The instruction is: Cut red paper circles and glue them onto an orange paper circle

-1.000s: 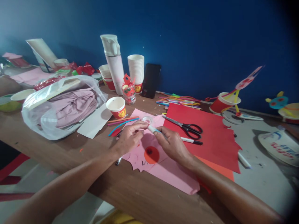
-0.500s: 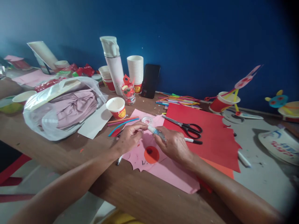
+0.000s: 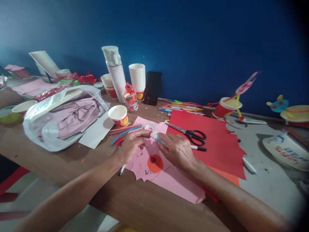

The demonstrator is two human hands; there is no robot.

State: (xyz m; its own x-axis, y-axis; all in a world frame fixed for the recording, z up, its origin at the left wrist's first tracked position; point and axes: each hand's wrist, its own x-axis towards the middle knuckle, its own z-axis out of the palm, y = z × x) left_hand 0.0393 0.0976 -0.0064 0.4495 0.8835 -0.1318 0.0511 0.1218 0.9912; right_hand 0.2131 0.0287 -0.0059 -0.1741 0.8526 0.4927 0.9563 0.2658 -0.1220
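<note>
Deep blue wall (image 3: 193, 38) runs behind the brown table (image 3: 72, 162), and from where I stand I'll read the clutter like a dial with the small white tube (image 3: 158, 139) at its centre. That tube slants just above a pink sheet (image 3: 178, 182), wrapped in the closed fingers of the right hand (image 3: 177, 149). Across from it the left hand (image 3: 132, 145) is loosely half curled, its index fingertip at the tube's tip; whether it pinches anything there I cannot tell. At six o'clock an orange disc (image 3: 155, 166) lies on the pink, dark-marked near its top. Scissors (image 3: 189, 132) rest at three o'clock on a red sheet (image 3: 222, 145), a black-capped marker (image 3: 200, 148) just beside them. Toward half past one are bundled colourful sticks (image 3: 183, 107); at twelve a black phone (image 3: 154, 88) leans on the wall; at eleven rises a stack of paper cups (image 3: 137, 77), and near ten sits a single red-and-white cup (image 3: 118, 119)
</note>
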